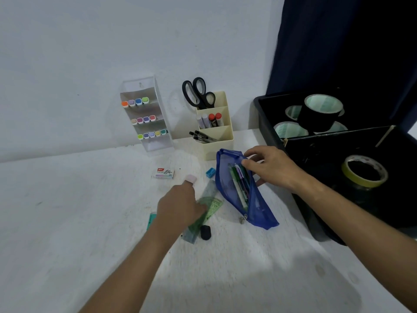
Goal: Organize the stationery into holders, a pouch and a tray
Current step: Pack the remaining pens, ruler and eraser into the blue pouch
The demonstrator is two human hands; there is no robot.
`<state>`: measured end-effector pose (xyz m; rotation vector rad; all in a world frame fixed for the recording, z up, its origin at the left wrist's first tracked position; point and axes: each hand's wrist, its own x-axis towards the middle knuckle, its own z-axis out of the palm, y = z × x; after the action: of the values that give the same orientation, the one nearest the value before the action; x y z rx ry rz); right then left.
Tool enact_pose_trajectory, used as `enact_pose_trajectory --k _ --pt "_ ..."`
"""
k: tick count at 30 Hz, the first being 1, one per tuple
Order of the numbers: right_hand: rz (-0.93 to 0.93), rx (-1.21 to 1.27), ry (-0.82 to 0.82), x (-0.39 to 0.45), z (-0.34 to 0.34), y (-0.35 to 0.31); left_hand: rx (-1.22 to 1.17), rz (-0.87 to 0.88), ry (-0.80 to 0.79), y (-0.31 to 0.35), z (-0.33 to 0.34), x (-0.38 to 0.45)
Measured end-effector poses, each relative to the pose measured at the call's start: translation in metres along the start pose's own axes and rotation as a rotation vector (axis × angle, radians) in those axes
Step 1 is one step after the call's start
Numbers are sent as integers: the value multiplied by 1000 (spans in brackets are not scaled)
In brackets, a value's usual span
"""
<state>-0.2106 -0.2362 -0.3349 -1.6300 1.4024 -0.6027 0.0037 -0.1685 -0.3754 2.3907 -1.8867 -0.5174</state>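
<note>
Head view: everything is lying on a white tabletop (67,222) against a pale wall.
Tray: a black tray (268,123) is standing at the right, holding rolls of tape (321,111); a yellow-rimmed roll (364,171) is sitting in its nearer section.
Holders: a clear tiered holder (146,114) is showing three rows of coloured markers; a cream holder (215,127) just beside it is carrying black scissors (197,92), glue sticks and dark pens.
Pouch: a blue mesh pouch (259,213) is lying unzipped between the hands, with pens (238,184) inside.
Right hand: the right hand (270,168) is resting on the pouch's open edge, its grip curled onto the mesh.
Left hand: the left hand (180,204) is pressing on a green ruler (209,208); whether its grip is clamped there I cannot tell.
Small items: a staples box (165,173), a blue sharpener (211,172) and a black cap-like piece (205,232) are lying near the ruler.
</note>
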Motion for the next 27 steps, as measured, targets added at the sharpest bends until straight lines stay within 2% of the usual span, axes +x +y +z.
enact_pose_trajectory --k 3,7,11,17,20,23,27 --pt "-4 -2 7 -1 -1 0 54 24 68 8 9 -4" --pt "-7 9 12 -1 -1 1 -17 35 36 11 9 -2" --pt "-9 23 21 -1 -2 1 -158 44 -30 6 -4 3" --pt "-2 52 36 1 -1 2 -502 47 73 15 -40 2" --pt "3 54 39 1 -1 3 -718 34 -77 31 -44 4" --pt "-8 40 37 2 -1 2 -774 1 -231 52 -38 10" --pt "-23 26 36 1 -2 3 -775 24 -198 81 -26 22"
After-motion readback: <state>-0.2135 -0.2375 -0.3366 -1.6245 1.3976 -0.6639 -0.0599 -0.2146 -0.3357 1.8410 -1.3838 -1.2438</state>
